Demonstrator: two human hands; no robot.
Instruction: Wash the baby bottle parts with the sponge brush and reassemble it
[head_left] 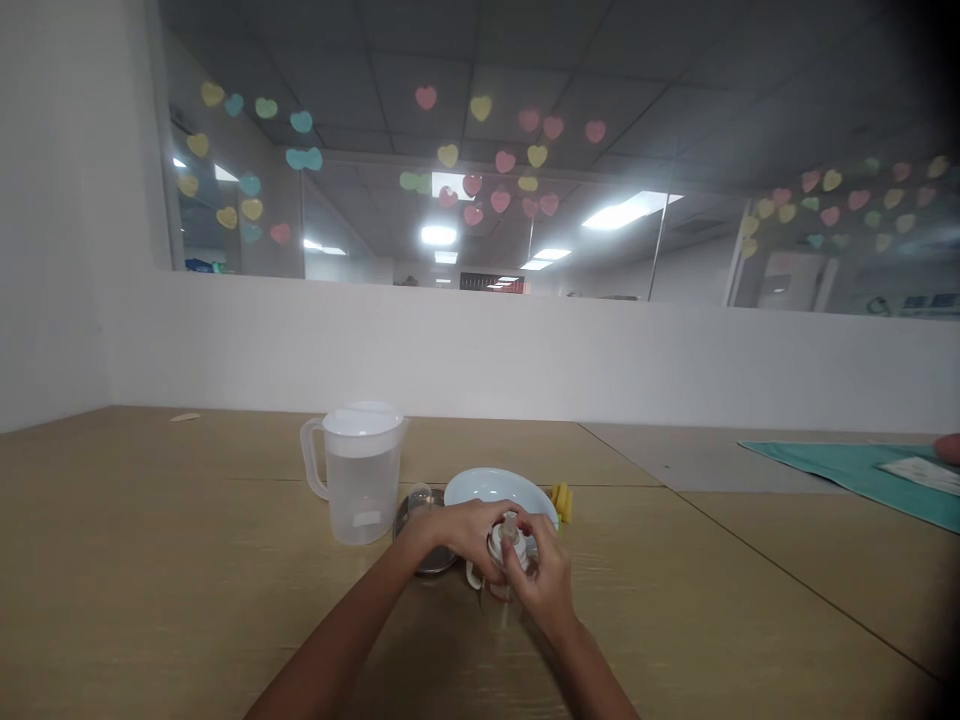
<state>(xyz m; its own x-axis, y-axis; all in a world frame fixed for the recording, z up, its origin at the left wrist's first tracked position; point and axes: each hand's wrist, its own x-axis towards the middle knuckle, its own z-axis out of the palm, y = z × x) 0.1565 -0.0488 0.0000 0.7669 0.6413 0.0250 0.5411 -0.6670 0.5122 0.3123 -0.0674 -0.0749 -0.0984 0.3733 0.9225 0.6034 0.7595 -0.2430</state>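
Note:
In front of me I hold a baby bottle (498, 548) with a white collar and a pale translucent teat on top. My left hand (471, 532) wraps round it from the left. My right hand (546, 572) has its fingers closed on the collar beside the teat. A curved white part like a handle shows below my left hand. Most of the bottle's body is hidden by my hands. Just behind them stands a pale blue-white bowl (495, 484). To the left, partly behind my left wrist, lies a round metal dish (435, 566) with a clear dome-shaped cap (420, 494) on it.
A translucent lidded jug (363, 490) stands left of the dish. Yellow pieces (562, 502) lie right of the bowl. On the far right is a teal cloth (825, 462) with a white item (922, 474) and part of another person's hand (948, 449). A wall with windows closes the table's back.

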